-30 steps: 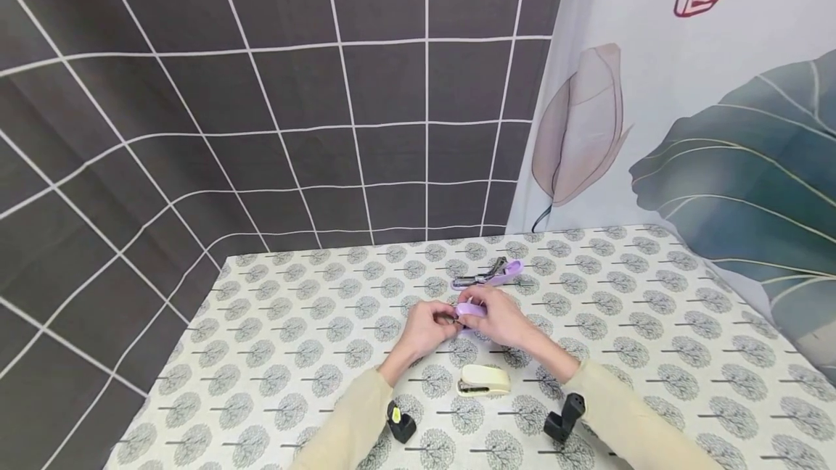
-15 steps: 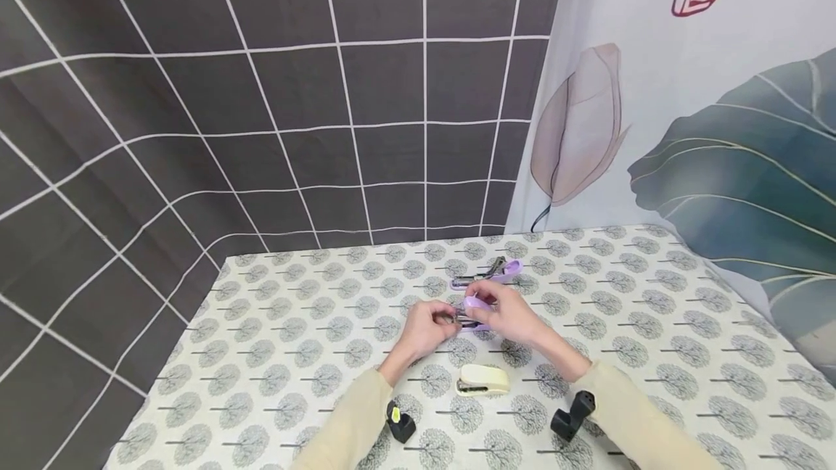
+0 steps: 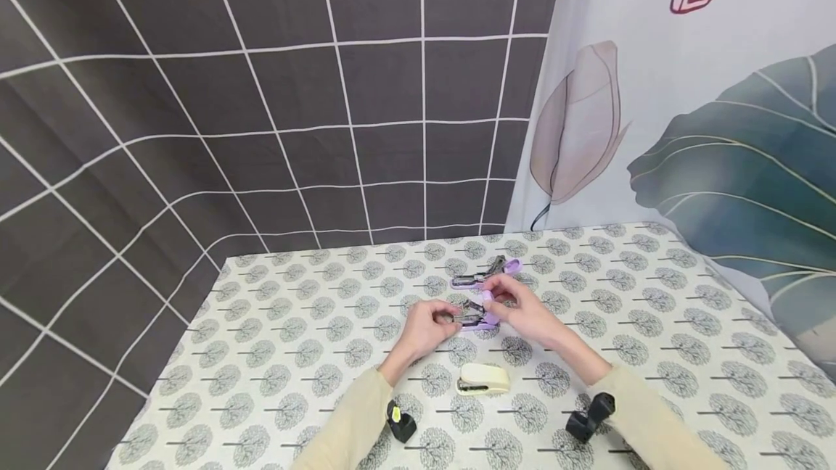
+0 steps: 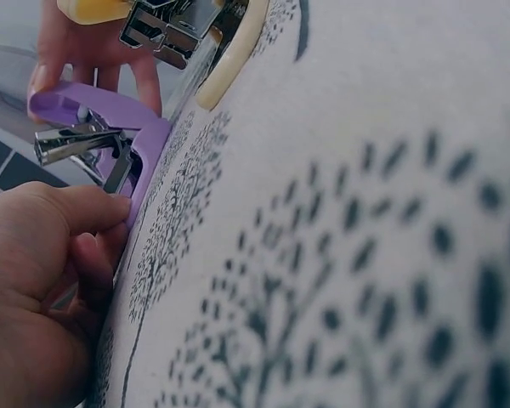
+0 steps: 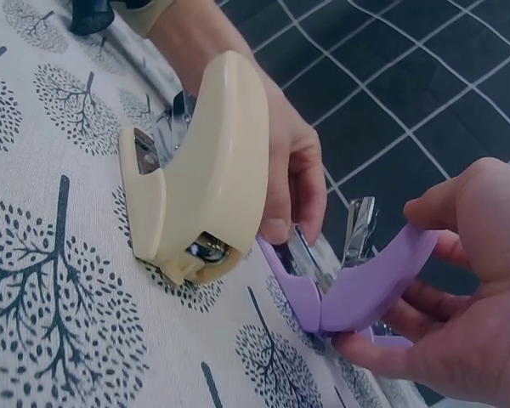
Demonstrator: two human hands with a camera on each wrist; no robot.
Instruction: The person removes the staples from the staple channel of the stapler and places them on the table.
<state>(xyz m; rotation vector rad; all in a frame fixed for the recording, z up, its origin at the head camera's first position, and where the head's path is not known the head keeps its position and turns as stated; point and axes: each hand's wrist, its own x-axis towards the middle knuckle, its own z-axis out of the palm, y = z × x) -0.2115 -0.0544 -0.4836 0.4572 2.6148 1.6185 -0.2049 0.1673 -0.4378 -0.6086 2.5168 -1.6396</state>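
Note:
A purple stapler (image 3: 480, 326) lies on the cloth with its lid swung up and back, and its metal magazine (image 4: 68, 144) shows inside. My left hand (image 3: 426, 326) pinches the front end of the base between thumb and fingers. At the other end my right hand (image 3: 522, 314) holds the raised purple lid (image 5: 382, 285), thumb on one side and fingers on the other. Nearer to me, a cream stapler (image 3: 484, 379) stands closed, untouched by either hand.
Just behind the hands lies another purple stapler (image 3: 513, 267), opened out flat with its metal part sticking up. A tree-print cloth (image 3: 294, 383) covers the table. Black wrist devices (image 3: 401, 423) hang by both cuffs. A dark grid curtain (image 3: 385, 151) rises beyond the table.
My right hand has swung the stapler's lid up and back to the right, baring the metal magazine. My left hand has stayed at the front end.

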